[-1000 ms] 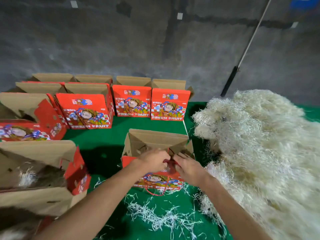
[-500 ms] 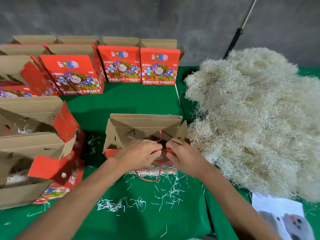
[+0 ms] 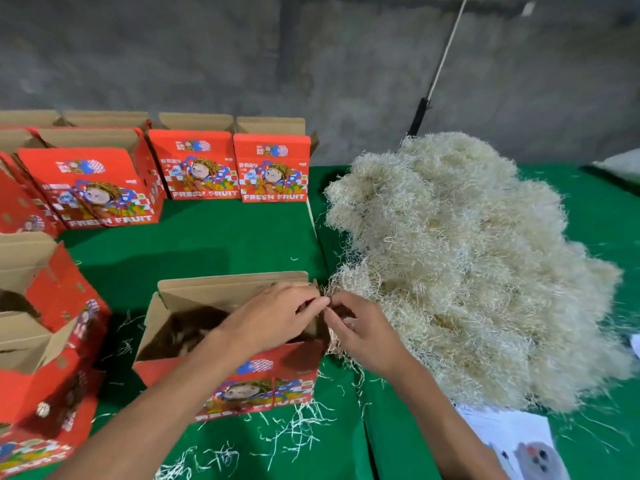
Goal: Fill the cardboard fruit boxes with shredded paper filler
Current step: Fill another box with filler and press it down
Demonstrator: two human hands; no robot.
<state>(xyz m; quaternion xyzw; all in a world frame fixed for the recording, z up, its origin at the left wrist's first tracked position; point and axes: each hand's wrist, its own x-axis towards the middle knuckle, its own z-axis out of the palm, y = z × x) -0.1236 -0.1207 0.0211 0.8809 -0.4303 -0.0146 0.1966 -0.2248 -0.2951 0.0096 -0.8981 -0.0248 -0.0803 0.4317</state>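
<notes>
Shredded paper filler (image 3: 460, 268) is lying in 1 big pale heap on the green table (image 3: 221, 244), to my right, and its near edge is touching the right side of the open box (image 3: 228, 344) that is standing in front of me. I am holding both hands over the right corner of this box. My left hand (image 3: 273, 318) is reaching across the opening with the fingers curled and pinched together; my right hand (image 3: 360, 332) is meeting it, also with pinched fingers. Whether the grip of each hand is holding something thin, like a few strands or a cord, I cannot tell, because the fingertips are covering each other.

I am judging that the box is not yet filled, since its inside is looking dark and mostly empty. The risk is coming from the lightness of the things. If I am pulling a handful from the heap too quickly, loose strands are falling on the table, as some scattered strands (image 3: 298, 427) are already lying there. If my left forearm is pressing on the front wall, the box is tipping or sliding toward the neighbouring box (image 3: 48, 348). The back flap (image 3: 232, 289) is also standing up and could fold inward over the opening.
</notes>
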